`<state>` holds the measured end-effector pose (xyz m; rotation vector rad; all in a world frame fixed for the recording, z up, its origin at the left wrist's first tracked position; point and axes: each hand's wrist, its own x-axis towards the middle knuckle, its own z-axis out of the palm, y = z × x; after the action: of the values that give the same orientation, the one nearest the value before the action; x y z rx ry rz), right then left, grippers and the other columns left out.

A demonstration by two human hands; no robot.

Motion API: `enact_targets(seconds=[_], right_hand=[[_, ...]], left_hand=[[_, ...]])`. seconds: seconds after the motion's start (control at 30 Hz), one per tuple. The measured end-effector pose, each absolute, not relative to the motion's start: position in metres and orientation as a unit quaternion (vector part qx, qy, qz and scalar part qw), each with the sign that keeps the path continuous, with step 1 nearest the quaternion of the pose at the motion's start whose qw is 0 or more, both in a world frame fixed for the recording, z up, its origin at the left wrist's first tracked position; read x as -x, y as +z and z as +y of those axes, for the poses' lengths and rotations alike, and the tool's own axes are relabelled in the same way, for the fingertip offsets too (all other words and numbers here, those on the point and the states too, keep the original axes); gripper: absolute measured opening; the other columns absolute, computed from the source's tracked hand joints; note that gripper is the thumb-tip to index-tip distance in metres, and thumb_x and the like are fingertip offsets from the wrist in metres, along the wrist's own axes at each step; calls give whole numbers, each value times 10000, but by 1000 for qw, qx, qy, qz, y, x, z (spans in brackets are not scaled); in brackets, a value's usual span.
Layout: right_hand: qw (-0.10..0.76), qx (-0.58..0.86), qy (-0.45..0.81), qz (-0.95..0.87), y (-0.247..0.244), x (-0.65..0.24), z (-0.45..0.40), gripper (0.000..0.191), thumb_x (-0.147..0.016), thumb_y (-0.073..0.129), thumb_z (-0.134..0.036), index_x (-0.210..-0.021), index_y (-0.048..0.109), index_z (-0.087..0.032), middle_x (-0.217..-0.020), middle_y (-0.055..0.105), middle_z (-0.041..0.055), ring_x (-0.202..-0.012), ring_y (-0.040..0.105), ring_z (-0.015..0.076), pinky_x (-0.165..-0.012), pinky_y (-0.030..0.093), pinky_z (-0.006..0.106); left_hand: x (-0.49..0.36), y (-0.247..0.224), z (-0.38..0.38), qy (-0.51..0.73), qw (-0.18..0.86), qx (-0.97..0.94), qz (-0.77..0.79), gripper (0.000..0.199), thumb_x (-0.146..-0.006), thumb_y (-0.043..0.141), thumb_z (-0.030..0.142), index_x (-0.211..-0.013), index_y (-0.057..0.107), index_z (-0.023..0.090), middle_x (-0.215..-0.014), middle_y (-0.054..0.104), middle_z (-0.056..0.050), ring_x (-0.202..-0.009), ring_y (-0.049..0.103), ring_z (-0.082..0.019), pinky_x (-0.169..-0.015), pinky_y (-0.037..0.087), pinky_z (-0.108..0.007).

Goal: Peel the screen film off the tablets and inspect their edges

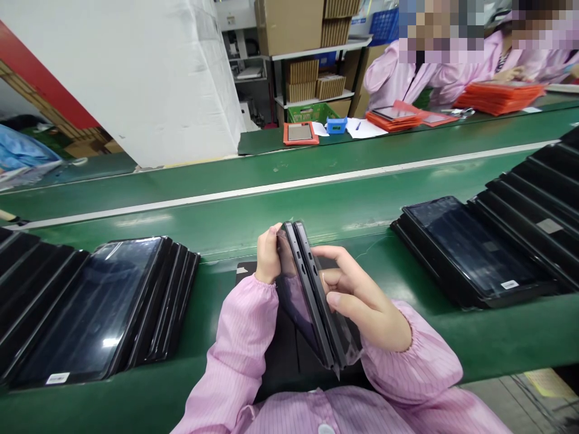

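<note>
Head view, slim black laptop (304, 289), narrowly opened, side ports (289, 247) showing

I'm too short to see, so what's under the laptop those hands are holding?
Under the laptop lies a black mat on the green belt. The laptop, the left hand and the right hand cover part of the mat, so that part can't be seen.

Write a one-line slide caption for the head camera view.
Left hand and right hand hold a partly open black laptop between stacks of black laptops on a green conveyor.
</note>
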<state>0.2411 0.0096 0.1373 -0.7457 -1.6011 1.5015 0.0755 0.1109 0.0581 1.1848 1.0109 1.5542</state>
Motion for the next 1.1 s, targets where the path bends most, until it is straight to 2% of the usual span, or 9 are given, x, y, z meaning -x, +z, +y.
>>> enact_targets(seconds=[0.13,0.33,0.6,0.8,1.1], right_hand=[[391,301,590,-639,140,-241,8,466,-922,483,-237,-1367,343,-228,-701,494,-43,-590,480,135,-549,387,264],[386,284,573,-664,140,-243,8,519,-904,491,-201,-1391,317,-241,-718,472,-52,-595,440,126,-562,362,260],[374,287,576,-668,141,-245,7,569,-858,438,-139,-1395,303,-270,-757,533,-40,-618,472,137,-586,378,271],[386,307,548,-676,145,-241,4,563,-829,484,-176,-1369,335,-240,-746,549,-41,-606,447,133,-584,376,271],[400,325,501,-695,147,-238,-5,615,-841,541,-189,-1402,303,-267,-715,561,-53,-646,543,151,-606,446,282]], left_hand=[[-74,57,110,633,442,-513,376,579,-864,458,720,-634,567,201,-583,471,-7,-558,402,-144,-514,323,-306],[-75,54,109,632,429,-531,368,566,-891,438,693,-597,460,210,-555,377,16,-532,335,-133,-517,295,-310],[-74,61,102,610,397,-571,381,593,-914,339,701,-631,524,214,-562,450,-3,-534,379,-154,-532,292,-331],[-75,69,92,584,394,-595,387,628,-903,294,734,-623,517,218,-564,483,-15,-555,443,-167,-528,303,-329],[-77,71,84,575,384,-618,374,624,-897,283,739,-612,487,222,-565,451,-8,-573,443,-162,-519,308,-315]])
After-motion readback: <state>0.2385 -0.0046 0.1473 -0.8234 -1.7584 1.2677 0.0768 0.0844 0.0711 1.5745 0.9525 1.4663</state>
